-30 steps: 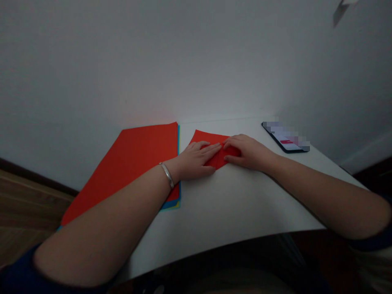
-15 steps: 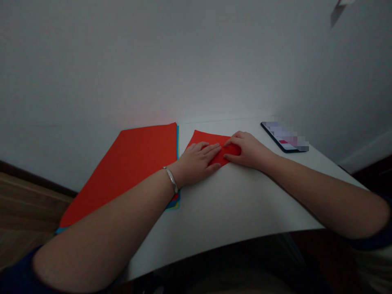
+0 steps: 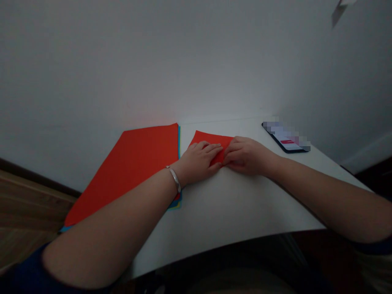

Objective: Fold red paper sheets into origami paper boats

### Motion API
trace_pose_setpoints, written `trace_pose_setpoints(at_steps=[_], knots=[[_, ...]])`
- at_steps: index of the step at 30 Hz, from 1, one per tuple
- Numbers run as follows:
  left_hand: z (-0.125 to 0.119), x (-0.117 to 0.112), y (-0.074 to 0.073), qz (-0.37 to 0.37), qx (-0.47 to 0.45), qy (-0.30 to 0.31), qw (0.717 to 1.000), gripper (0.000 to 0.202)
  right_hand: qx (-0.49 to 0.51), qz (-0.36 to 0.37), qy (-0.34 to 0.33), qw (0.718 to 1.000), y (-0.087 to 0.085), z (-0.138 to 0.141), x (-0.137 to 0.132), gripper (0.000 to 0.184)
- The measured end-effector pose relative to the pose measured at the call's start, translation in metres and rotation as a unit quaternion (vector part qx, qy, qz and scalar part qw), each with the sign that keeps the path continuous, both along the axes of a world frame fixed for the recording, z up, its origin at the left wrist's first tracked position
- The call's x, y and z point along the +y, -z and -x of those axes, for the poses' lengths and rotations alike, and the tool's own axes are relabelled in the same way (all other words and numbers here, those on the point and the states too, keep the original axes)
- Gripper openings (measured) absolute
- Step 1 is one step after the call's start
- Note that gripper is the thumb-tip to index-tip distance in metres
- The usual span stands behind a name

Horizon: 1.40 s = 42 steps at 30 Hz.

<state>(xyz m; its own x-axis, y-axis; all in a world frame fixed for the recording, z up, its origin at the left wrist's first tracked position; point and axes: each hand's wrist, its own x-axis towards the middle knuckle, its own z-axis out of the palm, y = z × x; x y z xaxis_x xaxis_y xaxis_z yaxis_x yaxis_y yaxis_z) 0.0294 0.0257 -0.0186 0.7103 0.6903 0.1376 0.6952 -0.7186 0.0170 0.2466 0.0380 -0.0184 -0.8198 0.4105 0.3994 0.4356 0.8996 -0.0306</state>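
Note:
A small sheet of red paper (image 3: pixel 211 137) lies on the white table in front of me, partly hidden by both hands. My left hand (image 3: pixel 202 159) rests flat across its left and near part, fingers stretched out and pointing right. At the paper's right side, my right hand (image 3: pixel 246 155) has its fingers drawn together in a pinch on the near right edge. The pinched part of the paper is covered by the fingers. A silver bracelet (image 3: pixel 174 179) circles my left wrist.
To the left lies a stack of large coloured sheets (image 3: pixel 137 163), red on top, with blue and yellow edges showing beneath. A phone (image 3: pixel 286 141) with a lit screen lies at the back right. The white table (image 3: pixel 245 208) meets a grey wall (image 3: pixel 196 61) behind.
My right hand's fingers have closed from a spread thumb and forefinger into a pinch, moving slightly toward me along the paper's edge. My left hand stays flat on the paper.

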Motion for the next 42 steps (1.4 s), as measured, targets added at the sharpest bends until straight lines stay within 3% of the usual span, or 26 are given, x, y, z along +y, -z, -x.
trace_pose_setpoints(at_steps=[2, 6, 20, 42], knots=[[0.001, 0.001, 0.000, 0.004, 0.007, -0.005, 1.000, 0.053, 0.015, 0.019, -0.036, 0.999, -0.001, 0.001, -0.002, 0.017], [0.003, 0.003, -0.001, 0.020, 0.017, -0.007, 1.000, 0.058, 0.006, 0.021, -0.045, 0.999, -0.003, 0.001, -0.005, 0.018], [0.005, 0.004, -0.003, 0.041, 0.024, -0.018, 0.999, 0.066, -0.102, 0.022, 0.064, 0.992, -0.018, -0.009, -0.009, 0.017], [0.007, 0.003, -0.001, 0.051, 0.018, -0.019, 0.998, 0.064, -0.206, 0.071, 0.261, 0.940, -0.042, -0.016, -0.014, 0.017]])
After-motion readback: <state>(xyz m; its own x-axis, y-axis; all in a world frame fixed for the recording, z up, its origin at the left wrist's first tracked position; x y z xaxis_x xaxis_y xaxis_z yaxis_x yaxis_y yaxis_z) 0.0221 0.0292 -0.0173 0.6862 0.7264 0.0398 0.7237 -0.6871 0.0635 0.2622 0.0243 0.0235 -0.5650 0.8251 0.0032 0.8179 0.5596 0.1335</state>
